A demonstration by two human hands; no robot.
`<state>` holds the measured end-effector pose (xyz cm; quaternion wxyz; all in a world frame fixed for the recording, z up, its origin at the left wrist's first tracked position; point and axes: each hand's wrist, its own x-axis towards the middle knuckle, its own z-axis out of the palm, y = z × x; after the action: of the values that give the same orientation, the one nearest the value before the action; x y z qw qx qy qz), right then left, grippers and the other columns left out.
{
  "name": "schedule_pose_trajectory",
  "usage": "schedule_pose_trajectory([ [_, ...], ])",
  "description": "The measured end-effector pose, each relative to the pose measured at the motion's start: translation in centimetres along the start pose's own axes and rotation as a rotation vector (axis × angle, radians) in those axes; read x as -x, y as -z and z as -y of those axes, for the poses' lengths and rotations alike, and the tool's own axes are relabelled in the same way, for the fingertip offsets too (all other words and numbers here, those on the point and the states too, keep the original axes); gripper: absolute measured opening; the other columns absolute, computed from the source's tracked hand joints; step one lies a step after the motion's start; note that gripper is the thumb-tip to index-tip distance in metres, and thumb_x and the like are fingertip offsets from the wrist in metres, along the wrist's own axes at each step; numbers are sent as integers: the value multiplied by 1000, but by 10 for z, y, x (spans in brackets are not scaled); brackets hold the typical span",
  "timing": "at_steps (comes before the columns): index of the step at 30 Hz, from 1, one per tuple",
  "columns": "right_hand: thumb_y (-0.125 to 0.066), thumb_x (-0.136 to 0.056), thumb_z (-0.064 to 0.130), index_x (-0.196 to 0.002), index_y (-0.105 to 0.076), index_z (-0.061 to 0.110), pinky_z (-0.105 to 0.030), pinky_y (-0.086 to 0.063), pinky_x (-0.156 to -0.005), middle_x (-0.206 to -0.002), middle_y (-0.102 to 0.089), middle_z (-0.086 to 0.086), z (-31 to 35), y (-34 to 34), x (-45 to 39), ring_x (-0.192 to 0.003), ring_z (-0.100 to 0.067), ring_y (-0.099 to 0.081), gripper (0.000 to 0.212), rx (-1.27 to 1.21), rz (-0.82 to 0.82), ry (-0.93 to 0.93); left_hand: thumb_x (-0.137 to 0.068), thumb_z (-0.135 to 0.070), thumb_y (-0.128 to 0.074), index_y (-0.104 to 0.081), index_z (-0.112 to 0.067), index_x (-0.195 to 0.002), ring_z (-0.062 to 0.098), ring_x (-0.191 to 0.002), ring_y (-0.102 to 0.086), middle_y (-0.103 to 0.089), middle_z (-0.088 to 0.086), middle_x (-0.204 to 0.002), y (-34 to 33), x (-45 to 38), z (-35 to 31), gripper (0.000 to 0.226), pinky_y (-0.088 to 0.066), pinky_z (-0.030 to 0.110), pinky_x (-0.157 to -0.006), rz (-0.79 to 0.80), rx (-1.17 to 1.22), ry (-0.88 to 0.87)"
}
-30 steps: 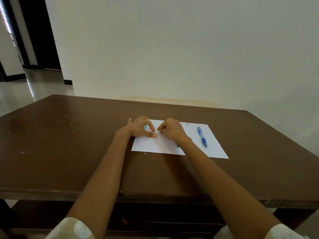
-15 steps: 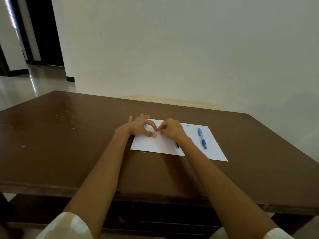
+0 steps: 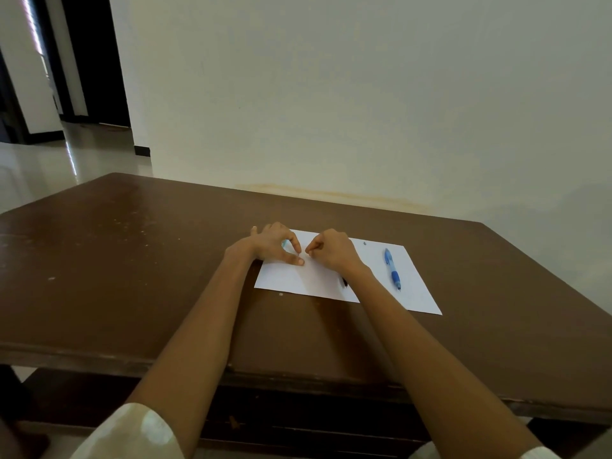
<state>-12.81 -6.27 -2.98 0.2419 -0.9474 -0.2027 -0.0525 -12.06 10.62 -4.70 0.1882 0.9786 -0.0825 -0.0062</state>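
A white sheet of paper (image 3: 334, 281) lies on the brown table (image 3: 132, 260). Both hands rest on its left half, fingertips almost touching. My left hand (image 3: 273, 243) curls its index finger down to the thumb around a small teal thing (image 3: 283, 243), mostly hidden. My right hand (image 3: 331, 251) is curled like a fist, its fingertips pinched together toward the left hand. A short dark end (image 3: 344, 281) pokes out beside its wrist; I cannot tell whether it belongs to something in that hand. A blue pen (image 3: 391, 268) lies on the sheet to the right.
The table's far edge meets a pale wall (image 3: 364, 111). Its front edge runs under my forearms. A shiny floor and a dark doorway (image 3: 92, 61) lie to the left.
The view shifted slightly. Both hands stayed in place on the paper, their fingertips drawing a little closer together. The blue pen has not moved.
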Motion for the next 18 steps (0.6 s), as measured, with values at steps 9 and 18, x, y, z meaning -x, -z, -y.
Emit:
schedule_pose_trajectory([
  [9,-65,-87,28,-84,-71,2,-19,-35,-51,-67,-60,-5,14,-7,-9,-58,-12,-49,27,-159,117,-202,-69,-48,-75,-54,-42,-85,20,-135,-23,-34,-2,-140,-5,2,1,27,3,53,-111,-104,52,-33],
  [18,-67,-84,26,-105,-62,7,-20,-30,-50,-84,-52,-8,14,-14,-15,-80,-19,-50,29,-219,44,-289,-69,-46,-76,-54,-40,-89,18,-134,-26,-37,-3,-139,-4,3,-2,30,-5,45,-110,-142,81,-78],
])
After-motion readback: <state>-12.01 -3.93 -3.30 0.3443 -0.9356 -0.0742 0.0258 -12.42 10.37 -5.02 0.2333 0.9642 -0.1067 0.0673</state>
